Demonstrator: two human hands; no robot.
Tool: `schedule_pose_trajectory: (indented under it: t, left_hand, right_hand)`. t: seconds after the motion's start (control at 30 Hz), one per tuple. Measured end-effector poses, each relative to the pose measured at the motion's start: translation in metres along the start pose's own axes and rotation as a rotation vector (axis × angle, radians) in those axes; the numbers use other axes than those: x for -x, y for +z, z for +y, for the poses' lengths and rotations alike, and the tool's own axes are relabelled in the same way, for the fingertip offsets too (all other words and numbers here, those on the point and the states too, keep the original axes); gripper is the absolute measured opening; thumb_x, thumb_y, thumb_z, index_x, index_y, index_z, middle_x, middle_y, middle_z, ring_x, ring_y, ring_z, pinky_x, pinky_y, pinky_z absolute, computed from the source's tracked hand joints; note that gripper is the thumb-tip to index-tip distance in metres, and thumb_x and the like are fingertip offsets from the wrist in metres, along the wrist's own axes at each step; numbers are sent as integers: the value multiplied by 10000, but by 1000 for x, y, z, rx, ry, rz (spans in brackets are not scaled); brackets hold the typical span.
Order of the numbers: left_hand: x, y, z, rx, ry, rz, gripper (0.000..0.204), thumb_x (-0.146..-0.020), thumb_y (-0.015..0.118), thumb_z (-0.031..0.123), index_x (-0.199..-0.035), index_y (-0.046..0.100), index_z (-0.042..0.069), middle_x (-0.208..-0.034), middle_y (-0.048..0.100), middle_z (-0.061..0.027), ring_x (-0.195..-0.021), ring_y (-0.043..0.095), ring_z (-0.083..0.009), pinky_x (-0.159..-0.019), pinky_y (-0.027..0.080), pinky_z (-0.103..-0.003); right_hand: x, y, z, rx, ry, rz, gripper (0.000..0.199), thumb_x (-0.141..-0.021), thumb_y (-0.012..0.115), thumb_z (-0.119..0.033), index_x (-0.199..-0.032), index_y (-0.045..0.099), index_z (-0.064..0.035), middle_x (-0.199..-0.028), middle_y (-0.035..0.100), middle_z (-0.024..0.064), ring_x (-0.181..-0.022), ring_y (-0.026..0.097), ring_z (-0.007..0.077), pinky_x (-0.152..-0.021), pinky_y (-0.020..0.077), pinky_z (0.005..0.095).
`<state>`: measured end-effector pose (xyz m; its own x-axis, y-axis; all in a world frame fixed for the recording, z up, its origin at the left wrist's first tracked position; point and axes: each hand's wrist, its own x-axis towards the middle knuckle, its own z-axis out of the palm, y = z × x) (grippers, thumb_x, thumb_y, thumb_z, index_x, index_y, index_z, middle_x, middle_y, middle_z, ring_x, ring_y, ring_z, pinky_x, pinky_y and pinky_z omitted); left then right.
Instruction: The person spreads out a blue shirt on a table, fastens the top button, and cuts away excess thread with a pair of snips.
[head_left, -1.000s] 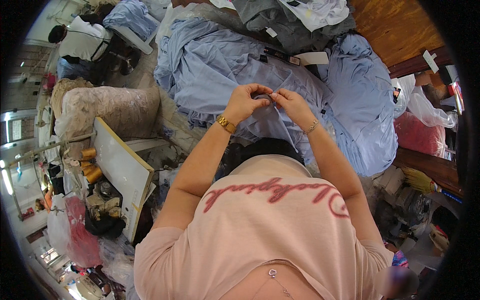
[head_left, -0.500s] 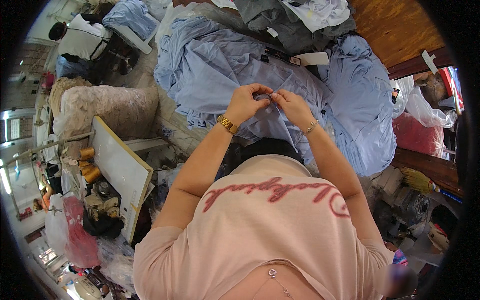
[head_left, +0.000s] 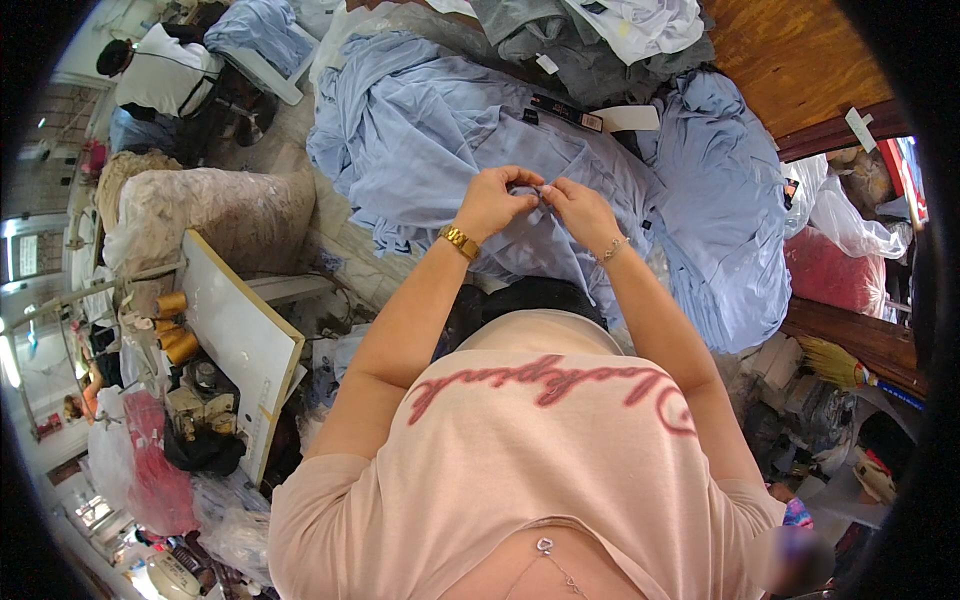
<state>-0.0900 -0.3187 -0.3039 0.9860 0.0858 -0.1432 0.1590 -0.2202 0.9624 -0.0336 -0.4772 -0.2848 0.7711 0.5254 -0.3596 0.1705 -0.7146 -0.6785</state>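
My left hand [head_left: 496, 205] and my right hand [head_left: 582, 212] meet at the fingertips over a light blue garment [head_left: 545, 255]. Both pinch its cloth between thumb and fingers; the exact spot they grip is mostly hidden. The garment hangs toward my lap and runs into a heap of the same blue garments [head_left: 400, 120] in front of me. Dark hang tags [head_left: 566, 112] and a white tag [head_left: 630, 118] lie on the heap, just beyond my hands.
More blue garments [head_left: 725, 220] are piled at the right, grey cloth [head_left: 540, 35] at the back. To my left stand a white sewing table [head_left: 225, 335] with thread cones [head_left: 178, 340] and a stuffed sack [head_left: 215, 220]. A person [head_left: 170, 75] sits far left. A broom [head_left: 835, 360] lies right.
Hardly anything differs. My hands keep their pinch on the cloth in the same place, with the fingers and the fold beneath them shifting very slightly.
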Motion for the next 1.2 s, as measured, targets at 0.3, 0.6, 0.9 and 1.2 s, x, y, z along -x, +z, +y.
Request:
schedule_pose_trajectory:
  t: [0.3, 0.6, 0.9, 1.2]
  left_hand:
    - [7, 4, -6, 121, 14, 115, 278, -728, 670, 76, -983, 562, 48, -800, 610, -29, -751, 551, -82, -630, 427, -203]
    - [5, 7, -10, 291, 69, 157, 337, -655, 740, 12, -867, 479, 42, -826, 548, -34, -765, 558, -106, -714, 479, -240]
    - [13, 1, 2, 198, 53, 182, 340, -637, 759, 23, -840, 486, 36, -779, 535, -12, -752, 548, -92, -717, 477, -228]
    - [12, -10, 4, 344, 8, 34, 268, -656, 720, -9, -891, 593, 13, -825, 610, -51, -758, 574, -107, -724, 471, -231]
  right_hand:
    - [4, -8, -5, 78, -72, 30, 360, -888, 363, -364, -847, 560, -65, -837, 601, 181, -827, 558, 362, -681, 421, 452]
    - [-2, -3, -7, -59, -408, 168, 214, -780, 607, -225, -855, 595, -25, -773, 574, 123, -709, 551, 264, -644, 432, 342]
    - [1, 6, -10, -95, -417, 268, 171, -805, 572, -180, -799, 569, -10, -764, 551, 141, -718, 531, 305, -626, 412, 365]
    - [3, 16, -8, -351, -225, 199, 215, -844, 537, -223, -881, 559, -12, -714, 538, 102, -635, 519, 215, -586, 400, 316]
